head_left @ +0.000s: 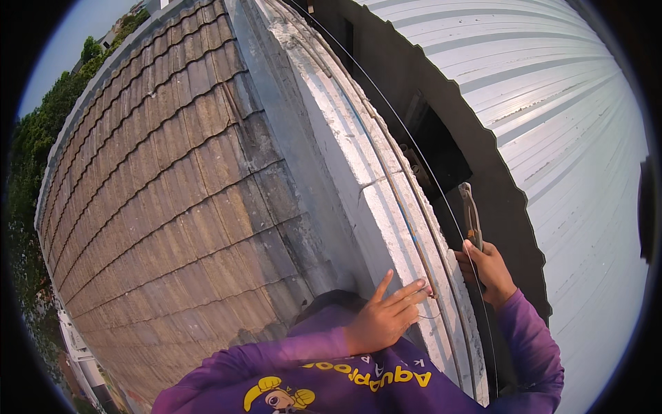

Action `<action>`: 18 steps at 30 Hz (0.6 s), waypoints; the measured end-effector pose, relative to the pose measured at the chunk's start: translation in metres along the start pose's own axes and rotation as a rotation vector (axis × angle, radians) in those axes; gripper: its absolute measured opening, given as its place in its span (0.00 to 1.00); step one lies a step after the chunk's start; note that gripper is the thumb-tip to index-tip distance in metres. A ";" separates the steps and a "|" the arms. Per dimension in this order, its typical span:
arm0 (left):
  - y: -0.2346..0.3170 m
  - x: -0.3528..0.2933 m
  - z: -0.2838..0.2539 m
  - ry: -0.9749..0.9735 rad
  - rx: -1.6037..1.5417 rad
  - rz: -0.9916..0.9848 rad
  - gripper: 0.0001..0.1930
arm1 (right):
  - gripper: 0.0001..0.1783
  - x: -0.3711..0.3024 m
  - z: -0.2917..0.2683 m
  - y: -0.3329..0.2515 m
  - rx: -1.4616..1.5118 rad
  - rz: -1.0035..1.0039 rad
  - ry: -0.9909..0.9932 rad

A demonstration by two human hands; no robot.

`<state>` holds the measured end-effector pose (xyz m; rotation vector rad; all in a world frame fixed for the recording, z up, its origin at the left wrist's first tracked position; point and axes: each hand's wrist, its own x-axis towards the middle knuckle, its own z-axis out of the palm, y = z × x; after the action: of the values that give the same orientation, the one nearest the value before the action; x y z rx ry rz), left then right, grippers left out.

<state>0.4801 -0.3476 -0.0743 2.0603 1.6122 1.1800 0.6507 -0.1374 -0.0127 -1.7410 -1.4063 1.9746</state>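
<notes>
My left hand reaches across from the lower middle, its fingers stretched out and apart over the white-topped wall. Its fingertips are at the lower end of a thin rusty rod lying along the wall top. A short thin wire curves beside those fingers. On the wall's right side, my right hand is closed round the handles of worn metal pincers, which point upward. A second rod runs along the wall's outer edge, between the two hands.
Left of the wall slopes a brown tiled roof, with a grey gutter strip between. To the right, a dark gap drops beside a corrugated metal roof. A thin cable crosses the gap and passes by my right hand.
</notes>
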 end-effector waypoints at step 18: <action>-0.103 0.002 -0.150 0.066 -0.170 -0.437 0.08 | 0.14 0.008 -0.011 0.008 -0.104 0.007 -0.031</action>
<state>0.3002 -0.3492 -0.0455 1.4788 1.8003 1.1818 0.6608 -0.1307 -0.0222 -1.7665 -1.5415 1.9737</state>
